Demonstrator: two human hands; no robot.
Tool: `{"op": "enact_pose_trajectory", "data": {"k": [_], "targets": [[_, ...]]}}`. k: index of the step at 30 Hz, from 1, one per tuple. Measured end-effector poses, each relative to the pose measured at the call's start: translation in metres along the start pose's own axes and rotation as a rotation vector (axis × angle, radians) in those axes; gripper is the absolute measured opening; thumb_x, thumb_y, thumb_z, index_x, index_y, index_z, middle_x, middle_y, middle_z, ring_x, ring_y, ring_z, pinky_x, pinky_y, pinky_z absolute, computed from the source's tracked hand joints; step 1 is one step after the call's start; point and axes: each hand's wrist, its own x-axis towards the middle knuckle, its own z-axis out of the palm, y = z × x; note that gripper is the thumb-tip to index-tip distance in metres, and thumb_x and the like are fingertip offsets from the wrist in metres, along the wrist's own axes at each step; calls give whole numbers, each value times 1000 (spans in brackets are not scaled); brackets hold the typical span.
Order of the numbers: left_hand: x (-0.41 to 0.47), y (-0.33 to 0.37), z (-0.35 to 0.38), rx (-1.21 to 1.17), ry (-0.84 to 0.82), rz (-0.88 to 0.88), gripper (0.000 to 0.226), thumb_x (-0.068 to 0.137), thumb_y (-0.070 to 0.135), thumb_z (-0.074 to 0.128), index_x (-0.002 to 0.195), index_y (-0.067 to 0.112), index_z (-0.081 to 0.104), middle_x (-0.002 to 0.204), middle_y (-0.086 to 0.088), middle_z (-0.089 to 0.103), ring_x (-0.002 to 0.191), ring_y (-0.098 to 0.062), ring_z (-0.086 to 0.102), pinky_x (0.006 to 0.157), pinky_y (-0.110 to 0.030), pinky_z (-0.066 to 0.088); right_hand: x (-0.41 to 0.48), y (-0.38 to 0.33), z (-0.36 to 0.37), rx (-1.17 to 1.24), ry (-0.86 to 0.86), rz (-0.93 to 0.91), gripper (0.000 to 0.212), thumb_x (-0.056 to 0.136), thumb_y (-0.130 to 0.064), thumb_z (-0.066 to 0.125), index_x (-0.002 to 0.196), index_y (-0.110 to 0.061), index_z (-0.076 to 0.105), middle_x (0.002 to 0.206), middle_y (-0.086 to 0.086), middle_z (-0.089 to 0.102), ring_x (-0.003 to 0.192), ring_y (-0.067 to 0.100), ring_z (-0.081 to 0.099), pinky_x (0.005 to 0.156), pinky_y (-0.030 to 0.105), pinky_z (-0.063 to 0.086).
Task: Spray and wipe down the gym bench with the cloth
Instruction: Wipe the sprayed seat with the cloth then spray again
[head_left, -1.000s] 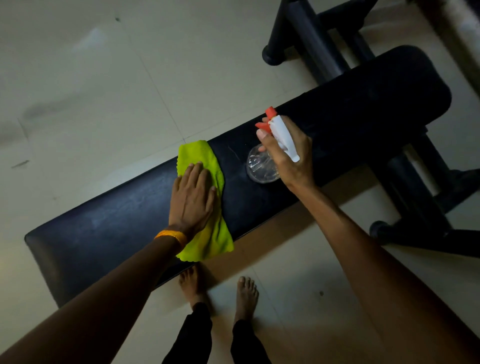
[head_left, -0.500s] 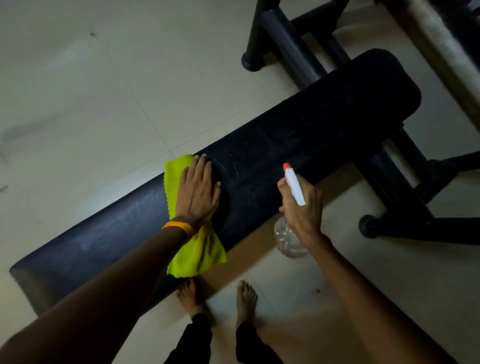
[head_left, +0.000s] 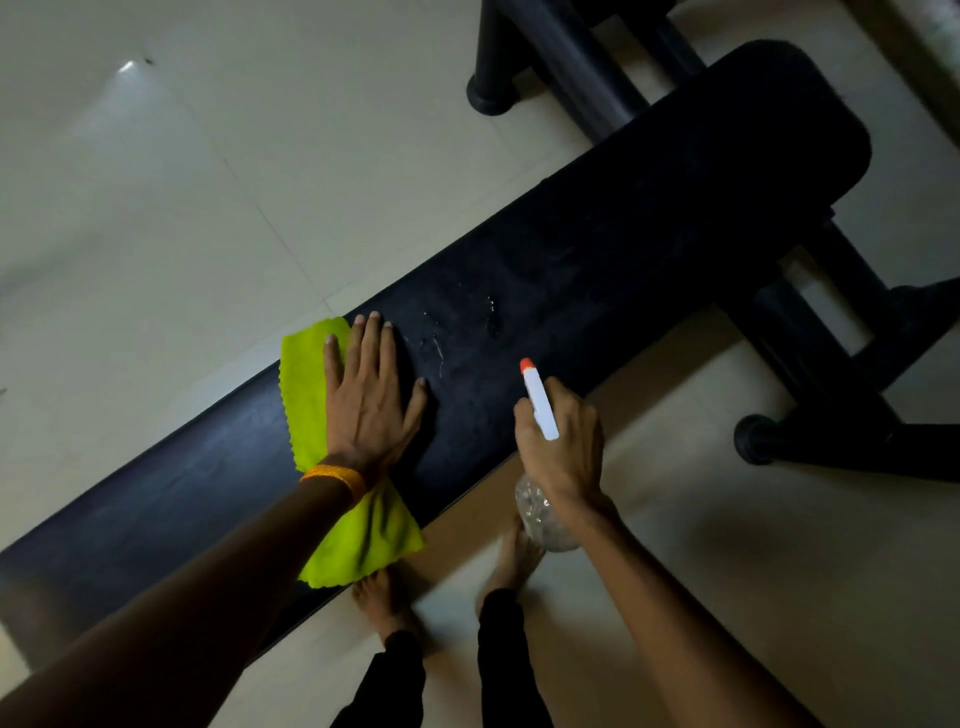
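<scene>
A long black padded gym bench (head_left: 597, 249) runs diagonally from lower left to upper right. A lime-green cloth (head_left: 306, 384) lies across it, one end hanging over the near edge. My left hand (head_left: 371, 400) presses flat on the cloth, fingers spread, thumb on the bare pad. Small wet droplets (head_left: 467, 322) glisten on the pad to the right of that hand. My right hand (head_left: 563, 447) grips a clear spray bottle (head_left: 540, 514) with a white head and orange nozzle, held just off the near edge of the bench, nozzle pointing toward the pad.
The bench's black frame legs (head_left: 831, 395) stretch across the floor at right, and another black tube with a round foot (head_left: 493, 93) stands beyond the bench. My bare feet (head_left: 384, 603) stand on pale floor tiles close to the bench's near edge.
My right hand has pulled the spray bottle back from over the pad to the near edge. My left hand has slid the cloth slightly right along the bench.
</scene>
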Motion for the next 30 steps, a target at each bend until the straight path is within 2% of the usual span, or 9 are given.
{"op": "enact_pose_trajectory", "data": {"k": [3,5,7,9,13,15,22,26,30], "targets": [[13,14,-4,-52,27,6,75,97,49,33,151,-4,35,161,-21,29,152,-35,23,124,-55,12,4,19,-12,53,-24,58,22,86,-38,43,78,-21,53,65,1,62,58,23,62,58,39,52],[19,23,-6,-120,26,52,75,97,49,32,152,-3,33,162,-20,28,153,-34,21,125,-53,14,7,23,-16,104,-15,70,25,87,-41,42,82,-23,58,66,-1,63,56,21,65,58,41,55],[65,86,5,-208,32,131,75,98,49,33,153,-3,30,163,-20,26,153,-33,19,125,-53,15,53,49,-50,137,65,106,24,88,-37,45,75,-21,57,62,0,60,52,21,64,55,41,55],[76,108,4,-236,37,144,75,99,48,33,154,-1,27,164,-19,22,154,-32,16,126,-51,14,63,47,-55,72,72,78,24,88,-34,48,70,-19,53,57,0,58,50,21,60,53,39,53],[116,161,14,-247,44,195,75,99,47,34,156,-1,24,166,-19,16,155,-31,11,127,-49,9,96,53,-74,-20,58,58,19,83,-29,53,70,-15,50,57,1,51,52,24,49,54,31,35],[142,180,18,-231,31,195,77,98,48,32,156,-2,22,166,-20,15,155,-31,10,127,-49,7,117,60,-83,-61,62,65,20,85,-24,58,70,-15,49,59,3,50,53,24,47,57,30,31],[165,187,42,-43,7,165,81,100,54,27,158,-1,13,167,-17,9,156,-28,4,127,-48,5,138,79,-86,-56,39,95,19,84,-25,58,72,-17,46,65,6,53,58,26,50,59,31,35],[164,187,39,-30,-20,151,81,101,55,25,159,1,11,168,-16,7,157,-27,3,127,-47,3,140,86,-96,18,103,77,17,82,-30,49,80,-15,55,68,5,59,59,24,53,57,32,38],[167,192,30,-79,-36,136,85,97,58,26,158,0,17,167,-18,13,156,-29,8,127,-48,6,158,90,-121,133,145,130,20,82,-34,47,84,-19,60,65,0,64,57,19,62,59,38,54]]}}
